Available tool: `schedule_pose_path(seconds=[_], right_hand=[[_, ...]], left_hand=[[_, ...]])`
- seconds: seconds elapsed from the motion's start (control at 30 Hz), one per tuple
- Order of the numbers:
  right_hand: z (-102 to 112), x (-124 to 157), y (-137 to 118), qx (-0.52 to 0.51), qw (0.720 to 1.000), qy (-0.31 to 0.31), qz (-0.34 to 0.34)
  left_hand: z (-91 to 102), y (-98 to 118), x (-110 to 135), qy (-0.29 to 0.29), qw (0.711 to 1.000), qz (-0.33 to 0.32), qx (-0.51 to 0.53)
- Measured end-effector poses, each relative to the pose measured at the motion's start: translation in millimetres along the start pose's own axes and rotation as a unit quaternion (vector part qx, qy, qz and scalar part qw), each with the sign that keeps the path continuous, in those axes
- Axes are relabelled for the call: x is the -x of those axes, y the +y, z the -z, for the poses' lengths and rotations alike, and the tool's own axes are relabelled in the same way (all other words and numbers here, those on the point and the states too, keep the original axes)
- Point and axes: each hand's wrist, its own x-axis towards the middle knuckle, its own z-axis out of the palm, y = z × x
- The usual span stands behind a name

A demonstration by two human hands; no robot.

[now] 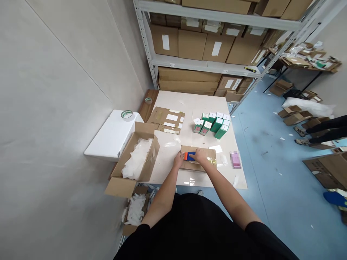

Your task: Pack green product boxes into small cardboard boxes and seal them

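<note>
A closed cardboard box (197,166) lies flat near the front edge of the table, with shiny clear tape across its right end. My right hand (200,156) grips a blue-and-orange tape dispenser (189,156) over the top of the box, its orange end pointing left. At the box's left edge is my left hand (178,159), fingers closed on that edge beside the orange end. Part of the box top is hidden under my hands. White paper (216,148) lies just behind the box, and crumpled clear plastic (222,160) lies to its right.
Green-and-white small boxes (217,124) stand at the back right, a pink item (235,159) at the right edge. Flattened cardboard (168,120) lies back left. An open carton of white packing (138,159) stands left, near a tape roll (127,114). Shelving (189,62) rises behind.
</note>
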Motion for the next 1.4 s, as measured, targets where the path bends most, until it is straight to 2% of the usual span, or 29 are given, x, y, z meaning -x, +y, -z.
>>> schedule_pose_path(seconds=[0.2,0.3,0.6,0.93,1.2,1.3,1.4], right_hand=[[2.9,-4.4,14.2,-0.027,1.0,-0.009,-0.01],[7.9,-3.8,29.3,-0.027,1.0,-0.012,-0.007],[23.2,17.6,123.0,-0.02,0.999,0.012,-0.047],[23.8,28.6,182.2,-0.016,0.998,0.021,-0.051],[16.6,35.8,271.4,-0.01,0.994,0.035,-0.103],[8.6,35.4,288.6,-0.026,0.992,0.039,-0.114],[1.4,32.5,291.3,-0.037,0.991,0.034,-0.121]], left_hand=[[-6.5,1.7,2.5,-0.004,0.998,0.01,-0.054],[-10.1,3.1,4.2,-0.005,0.997,0.016,-0.071],[-13.7,5.5,2.6,0.0,0.995,0.035,-0.097],[-12.2,6.0,-1.7,0.009,0.993,0.037,-0.116],[-12.1,4.9,-3.5,0.014,0.991,0.032,-0.128],[-11.6,4.2,-4.1,0.015,0.991,0.033,-0.129],[-11.3,4.2,-5.0,0.014,0.99,0.032,-0.134]])
